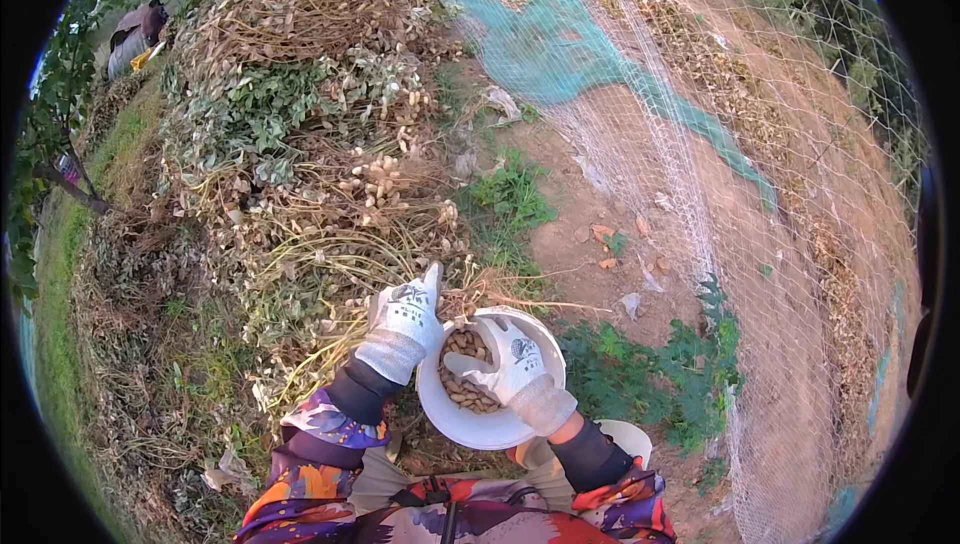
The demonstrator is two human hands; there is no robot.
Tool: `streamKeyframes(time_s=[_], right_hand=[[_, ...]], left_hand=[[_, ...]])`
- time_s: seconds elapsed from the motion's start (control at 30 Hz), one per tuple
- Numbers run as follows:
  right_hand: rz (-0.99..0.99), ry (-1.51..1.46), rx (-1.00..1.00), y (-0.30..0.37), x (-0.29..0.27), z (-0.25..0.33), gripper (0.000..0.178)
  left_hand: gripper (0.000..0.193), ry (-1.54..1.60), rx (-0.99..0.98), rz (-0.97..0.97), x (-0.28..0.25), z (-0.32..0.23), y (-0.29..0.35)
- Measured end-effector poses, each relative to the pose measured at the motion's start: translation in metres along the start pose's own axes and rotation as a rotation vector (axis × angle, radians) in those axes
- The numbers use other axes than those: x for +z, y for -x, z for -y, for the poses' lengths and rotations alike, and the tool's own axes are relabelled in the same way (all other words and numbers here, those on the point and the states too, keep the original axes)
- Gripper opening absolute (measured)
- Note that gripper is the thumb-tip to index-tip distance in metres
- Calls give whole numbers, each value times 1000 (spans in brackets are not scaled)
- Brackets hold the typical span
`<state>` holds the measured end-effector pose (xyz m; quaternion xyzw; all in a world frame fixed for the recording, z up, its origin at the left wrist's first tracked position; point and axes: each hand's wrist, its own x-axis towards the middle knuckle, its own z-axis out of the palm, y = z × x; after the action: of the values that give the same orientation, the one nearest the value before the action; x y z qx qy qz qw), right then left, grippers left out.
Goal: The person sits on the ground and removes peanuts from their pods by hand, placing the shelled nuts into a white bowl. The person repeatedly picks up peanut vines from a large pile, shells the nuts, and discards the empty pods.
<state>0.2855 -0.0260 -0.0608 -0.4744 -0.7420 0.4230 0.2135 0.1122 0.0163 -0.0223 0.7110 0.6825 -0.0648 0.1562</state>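
Observation:
A white bucket stands in front of me, with peanuts in their shells covering its inside. My left hand, in a white knit glove, is closed around the stems of a peanut plant at the bucket's far left rim. Thin roots of that plant stick out to the right past the rim. Inside the bucket's mouth is my right hand, gloved alike. Its thumb and fingers are apart above the peanuts, and I see nothing between them. The fingertips are close to the dangling roots.
Pulled peanut plants lie heaped ahead and to the left, pods showing. White netting and green mesh stretch along the right over bare soil. Green weeds grow right of the bucket. A person is far off at upper left.

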Motion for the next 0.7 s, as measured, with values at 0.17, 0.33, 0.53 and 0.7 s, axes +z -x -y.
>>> streamKeyframes(time_s=[0.17, 0.33, 0.53, 0.7], right_hand=[[-90, -763, 284, -5, -5, 26, 44], [-109, -364, 242, -15, 17, -8, 22], [-85, 45, -170, 1, -5, 43, 19], [58, 519, -100, 9, 10, 34, 31]], left_hand=[[78, -23, 146, -227, 10, -5, 9], [68, -77, 168, -223, 15, -7, 4], [45, -170, 138, -107, 26, 5, -9], [51, -231, 6, -115, 21, 22, -16]])
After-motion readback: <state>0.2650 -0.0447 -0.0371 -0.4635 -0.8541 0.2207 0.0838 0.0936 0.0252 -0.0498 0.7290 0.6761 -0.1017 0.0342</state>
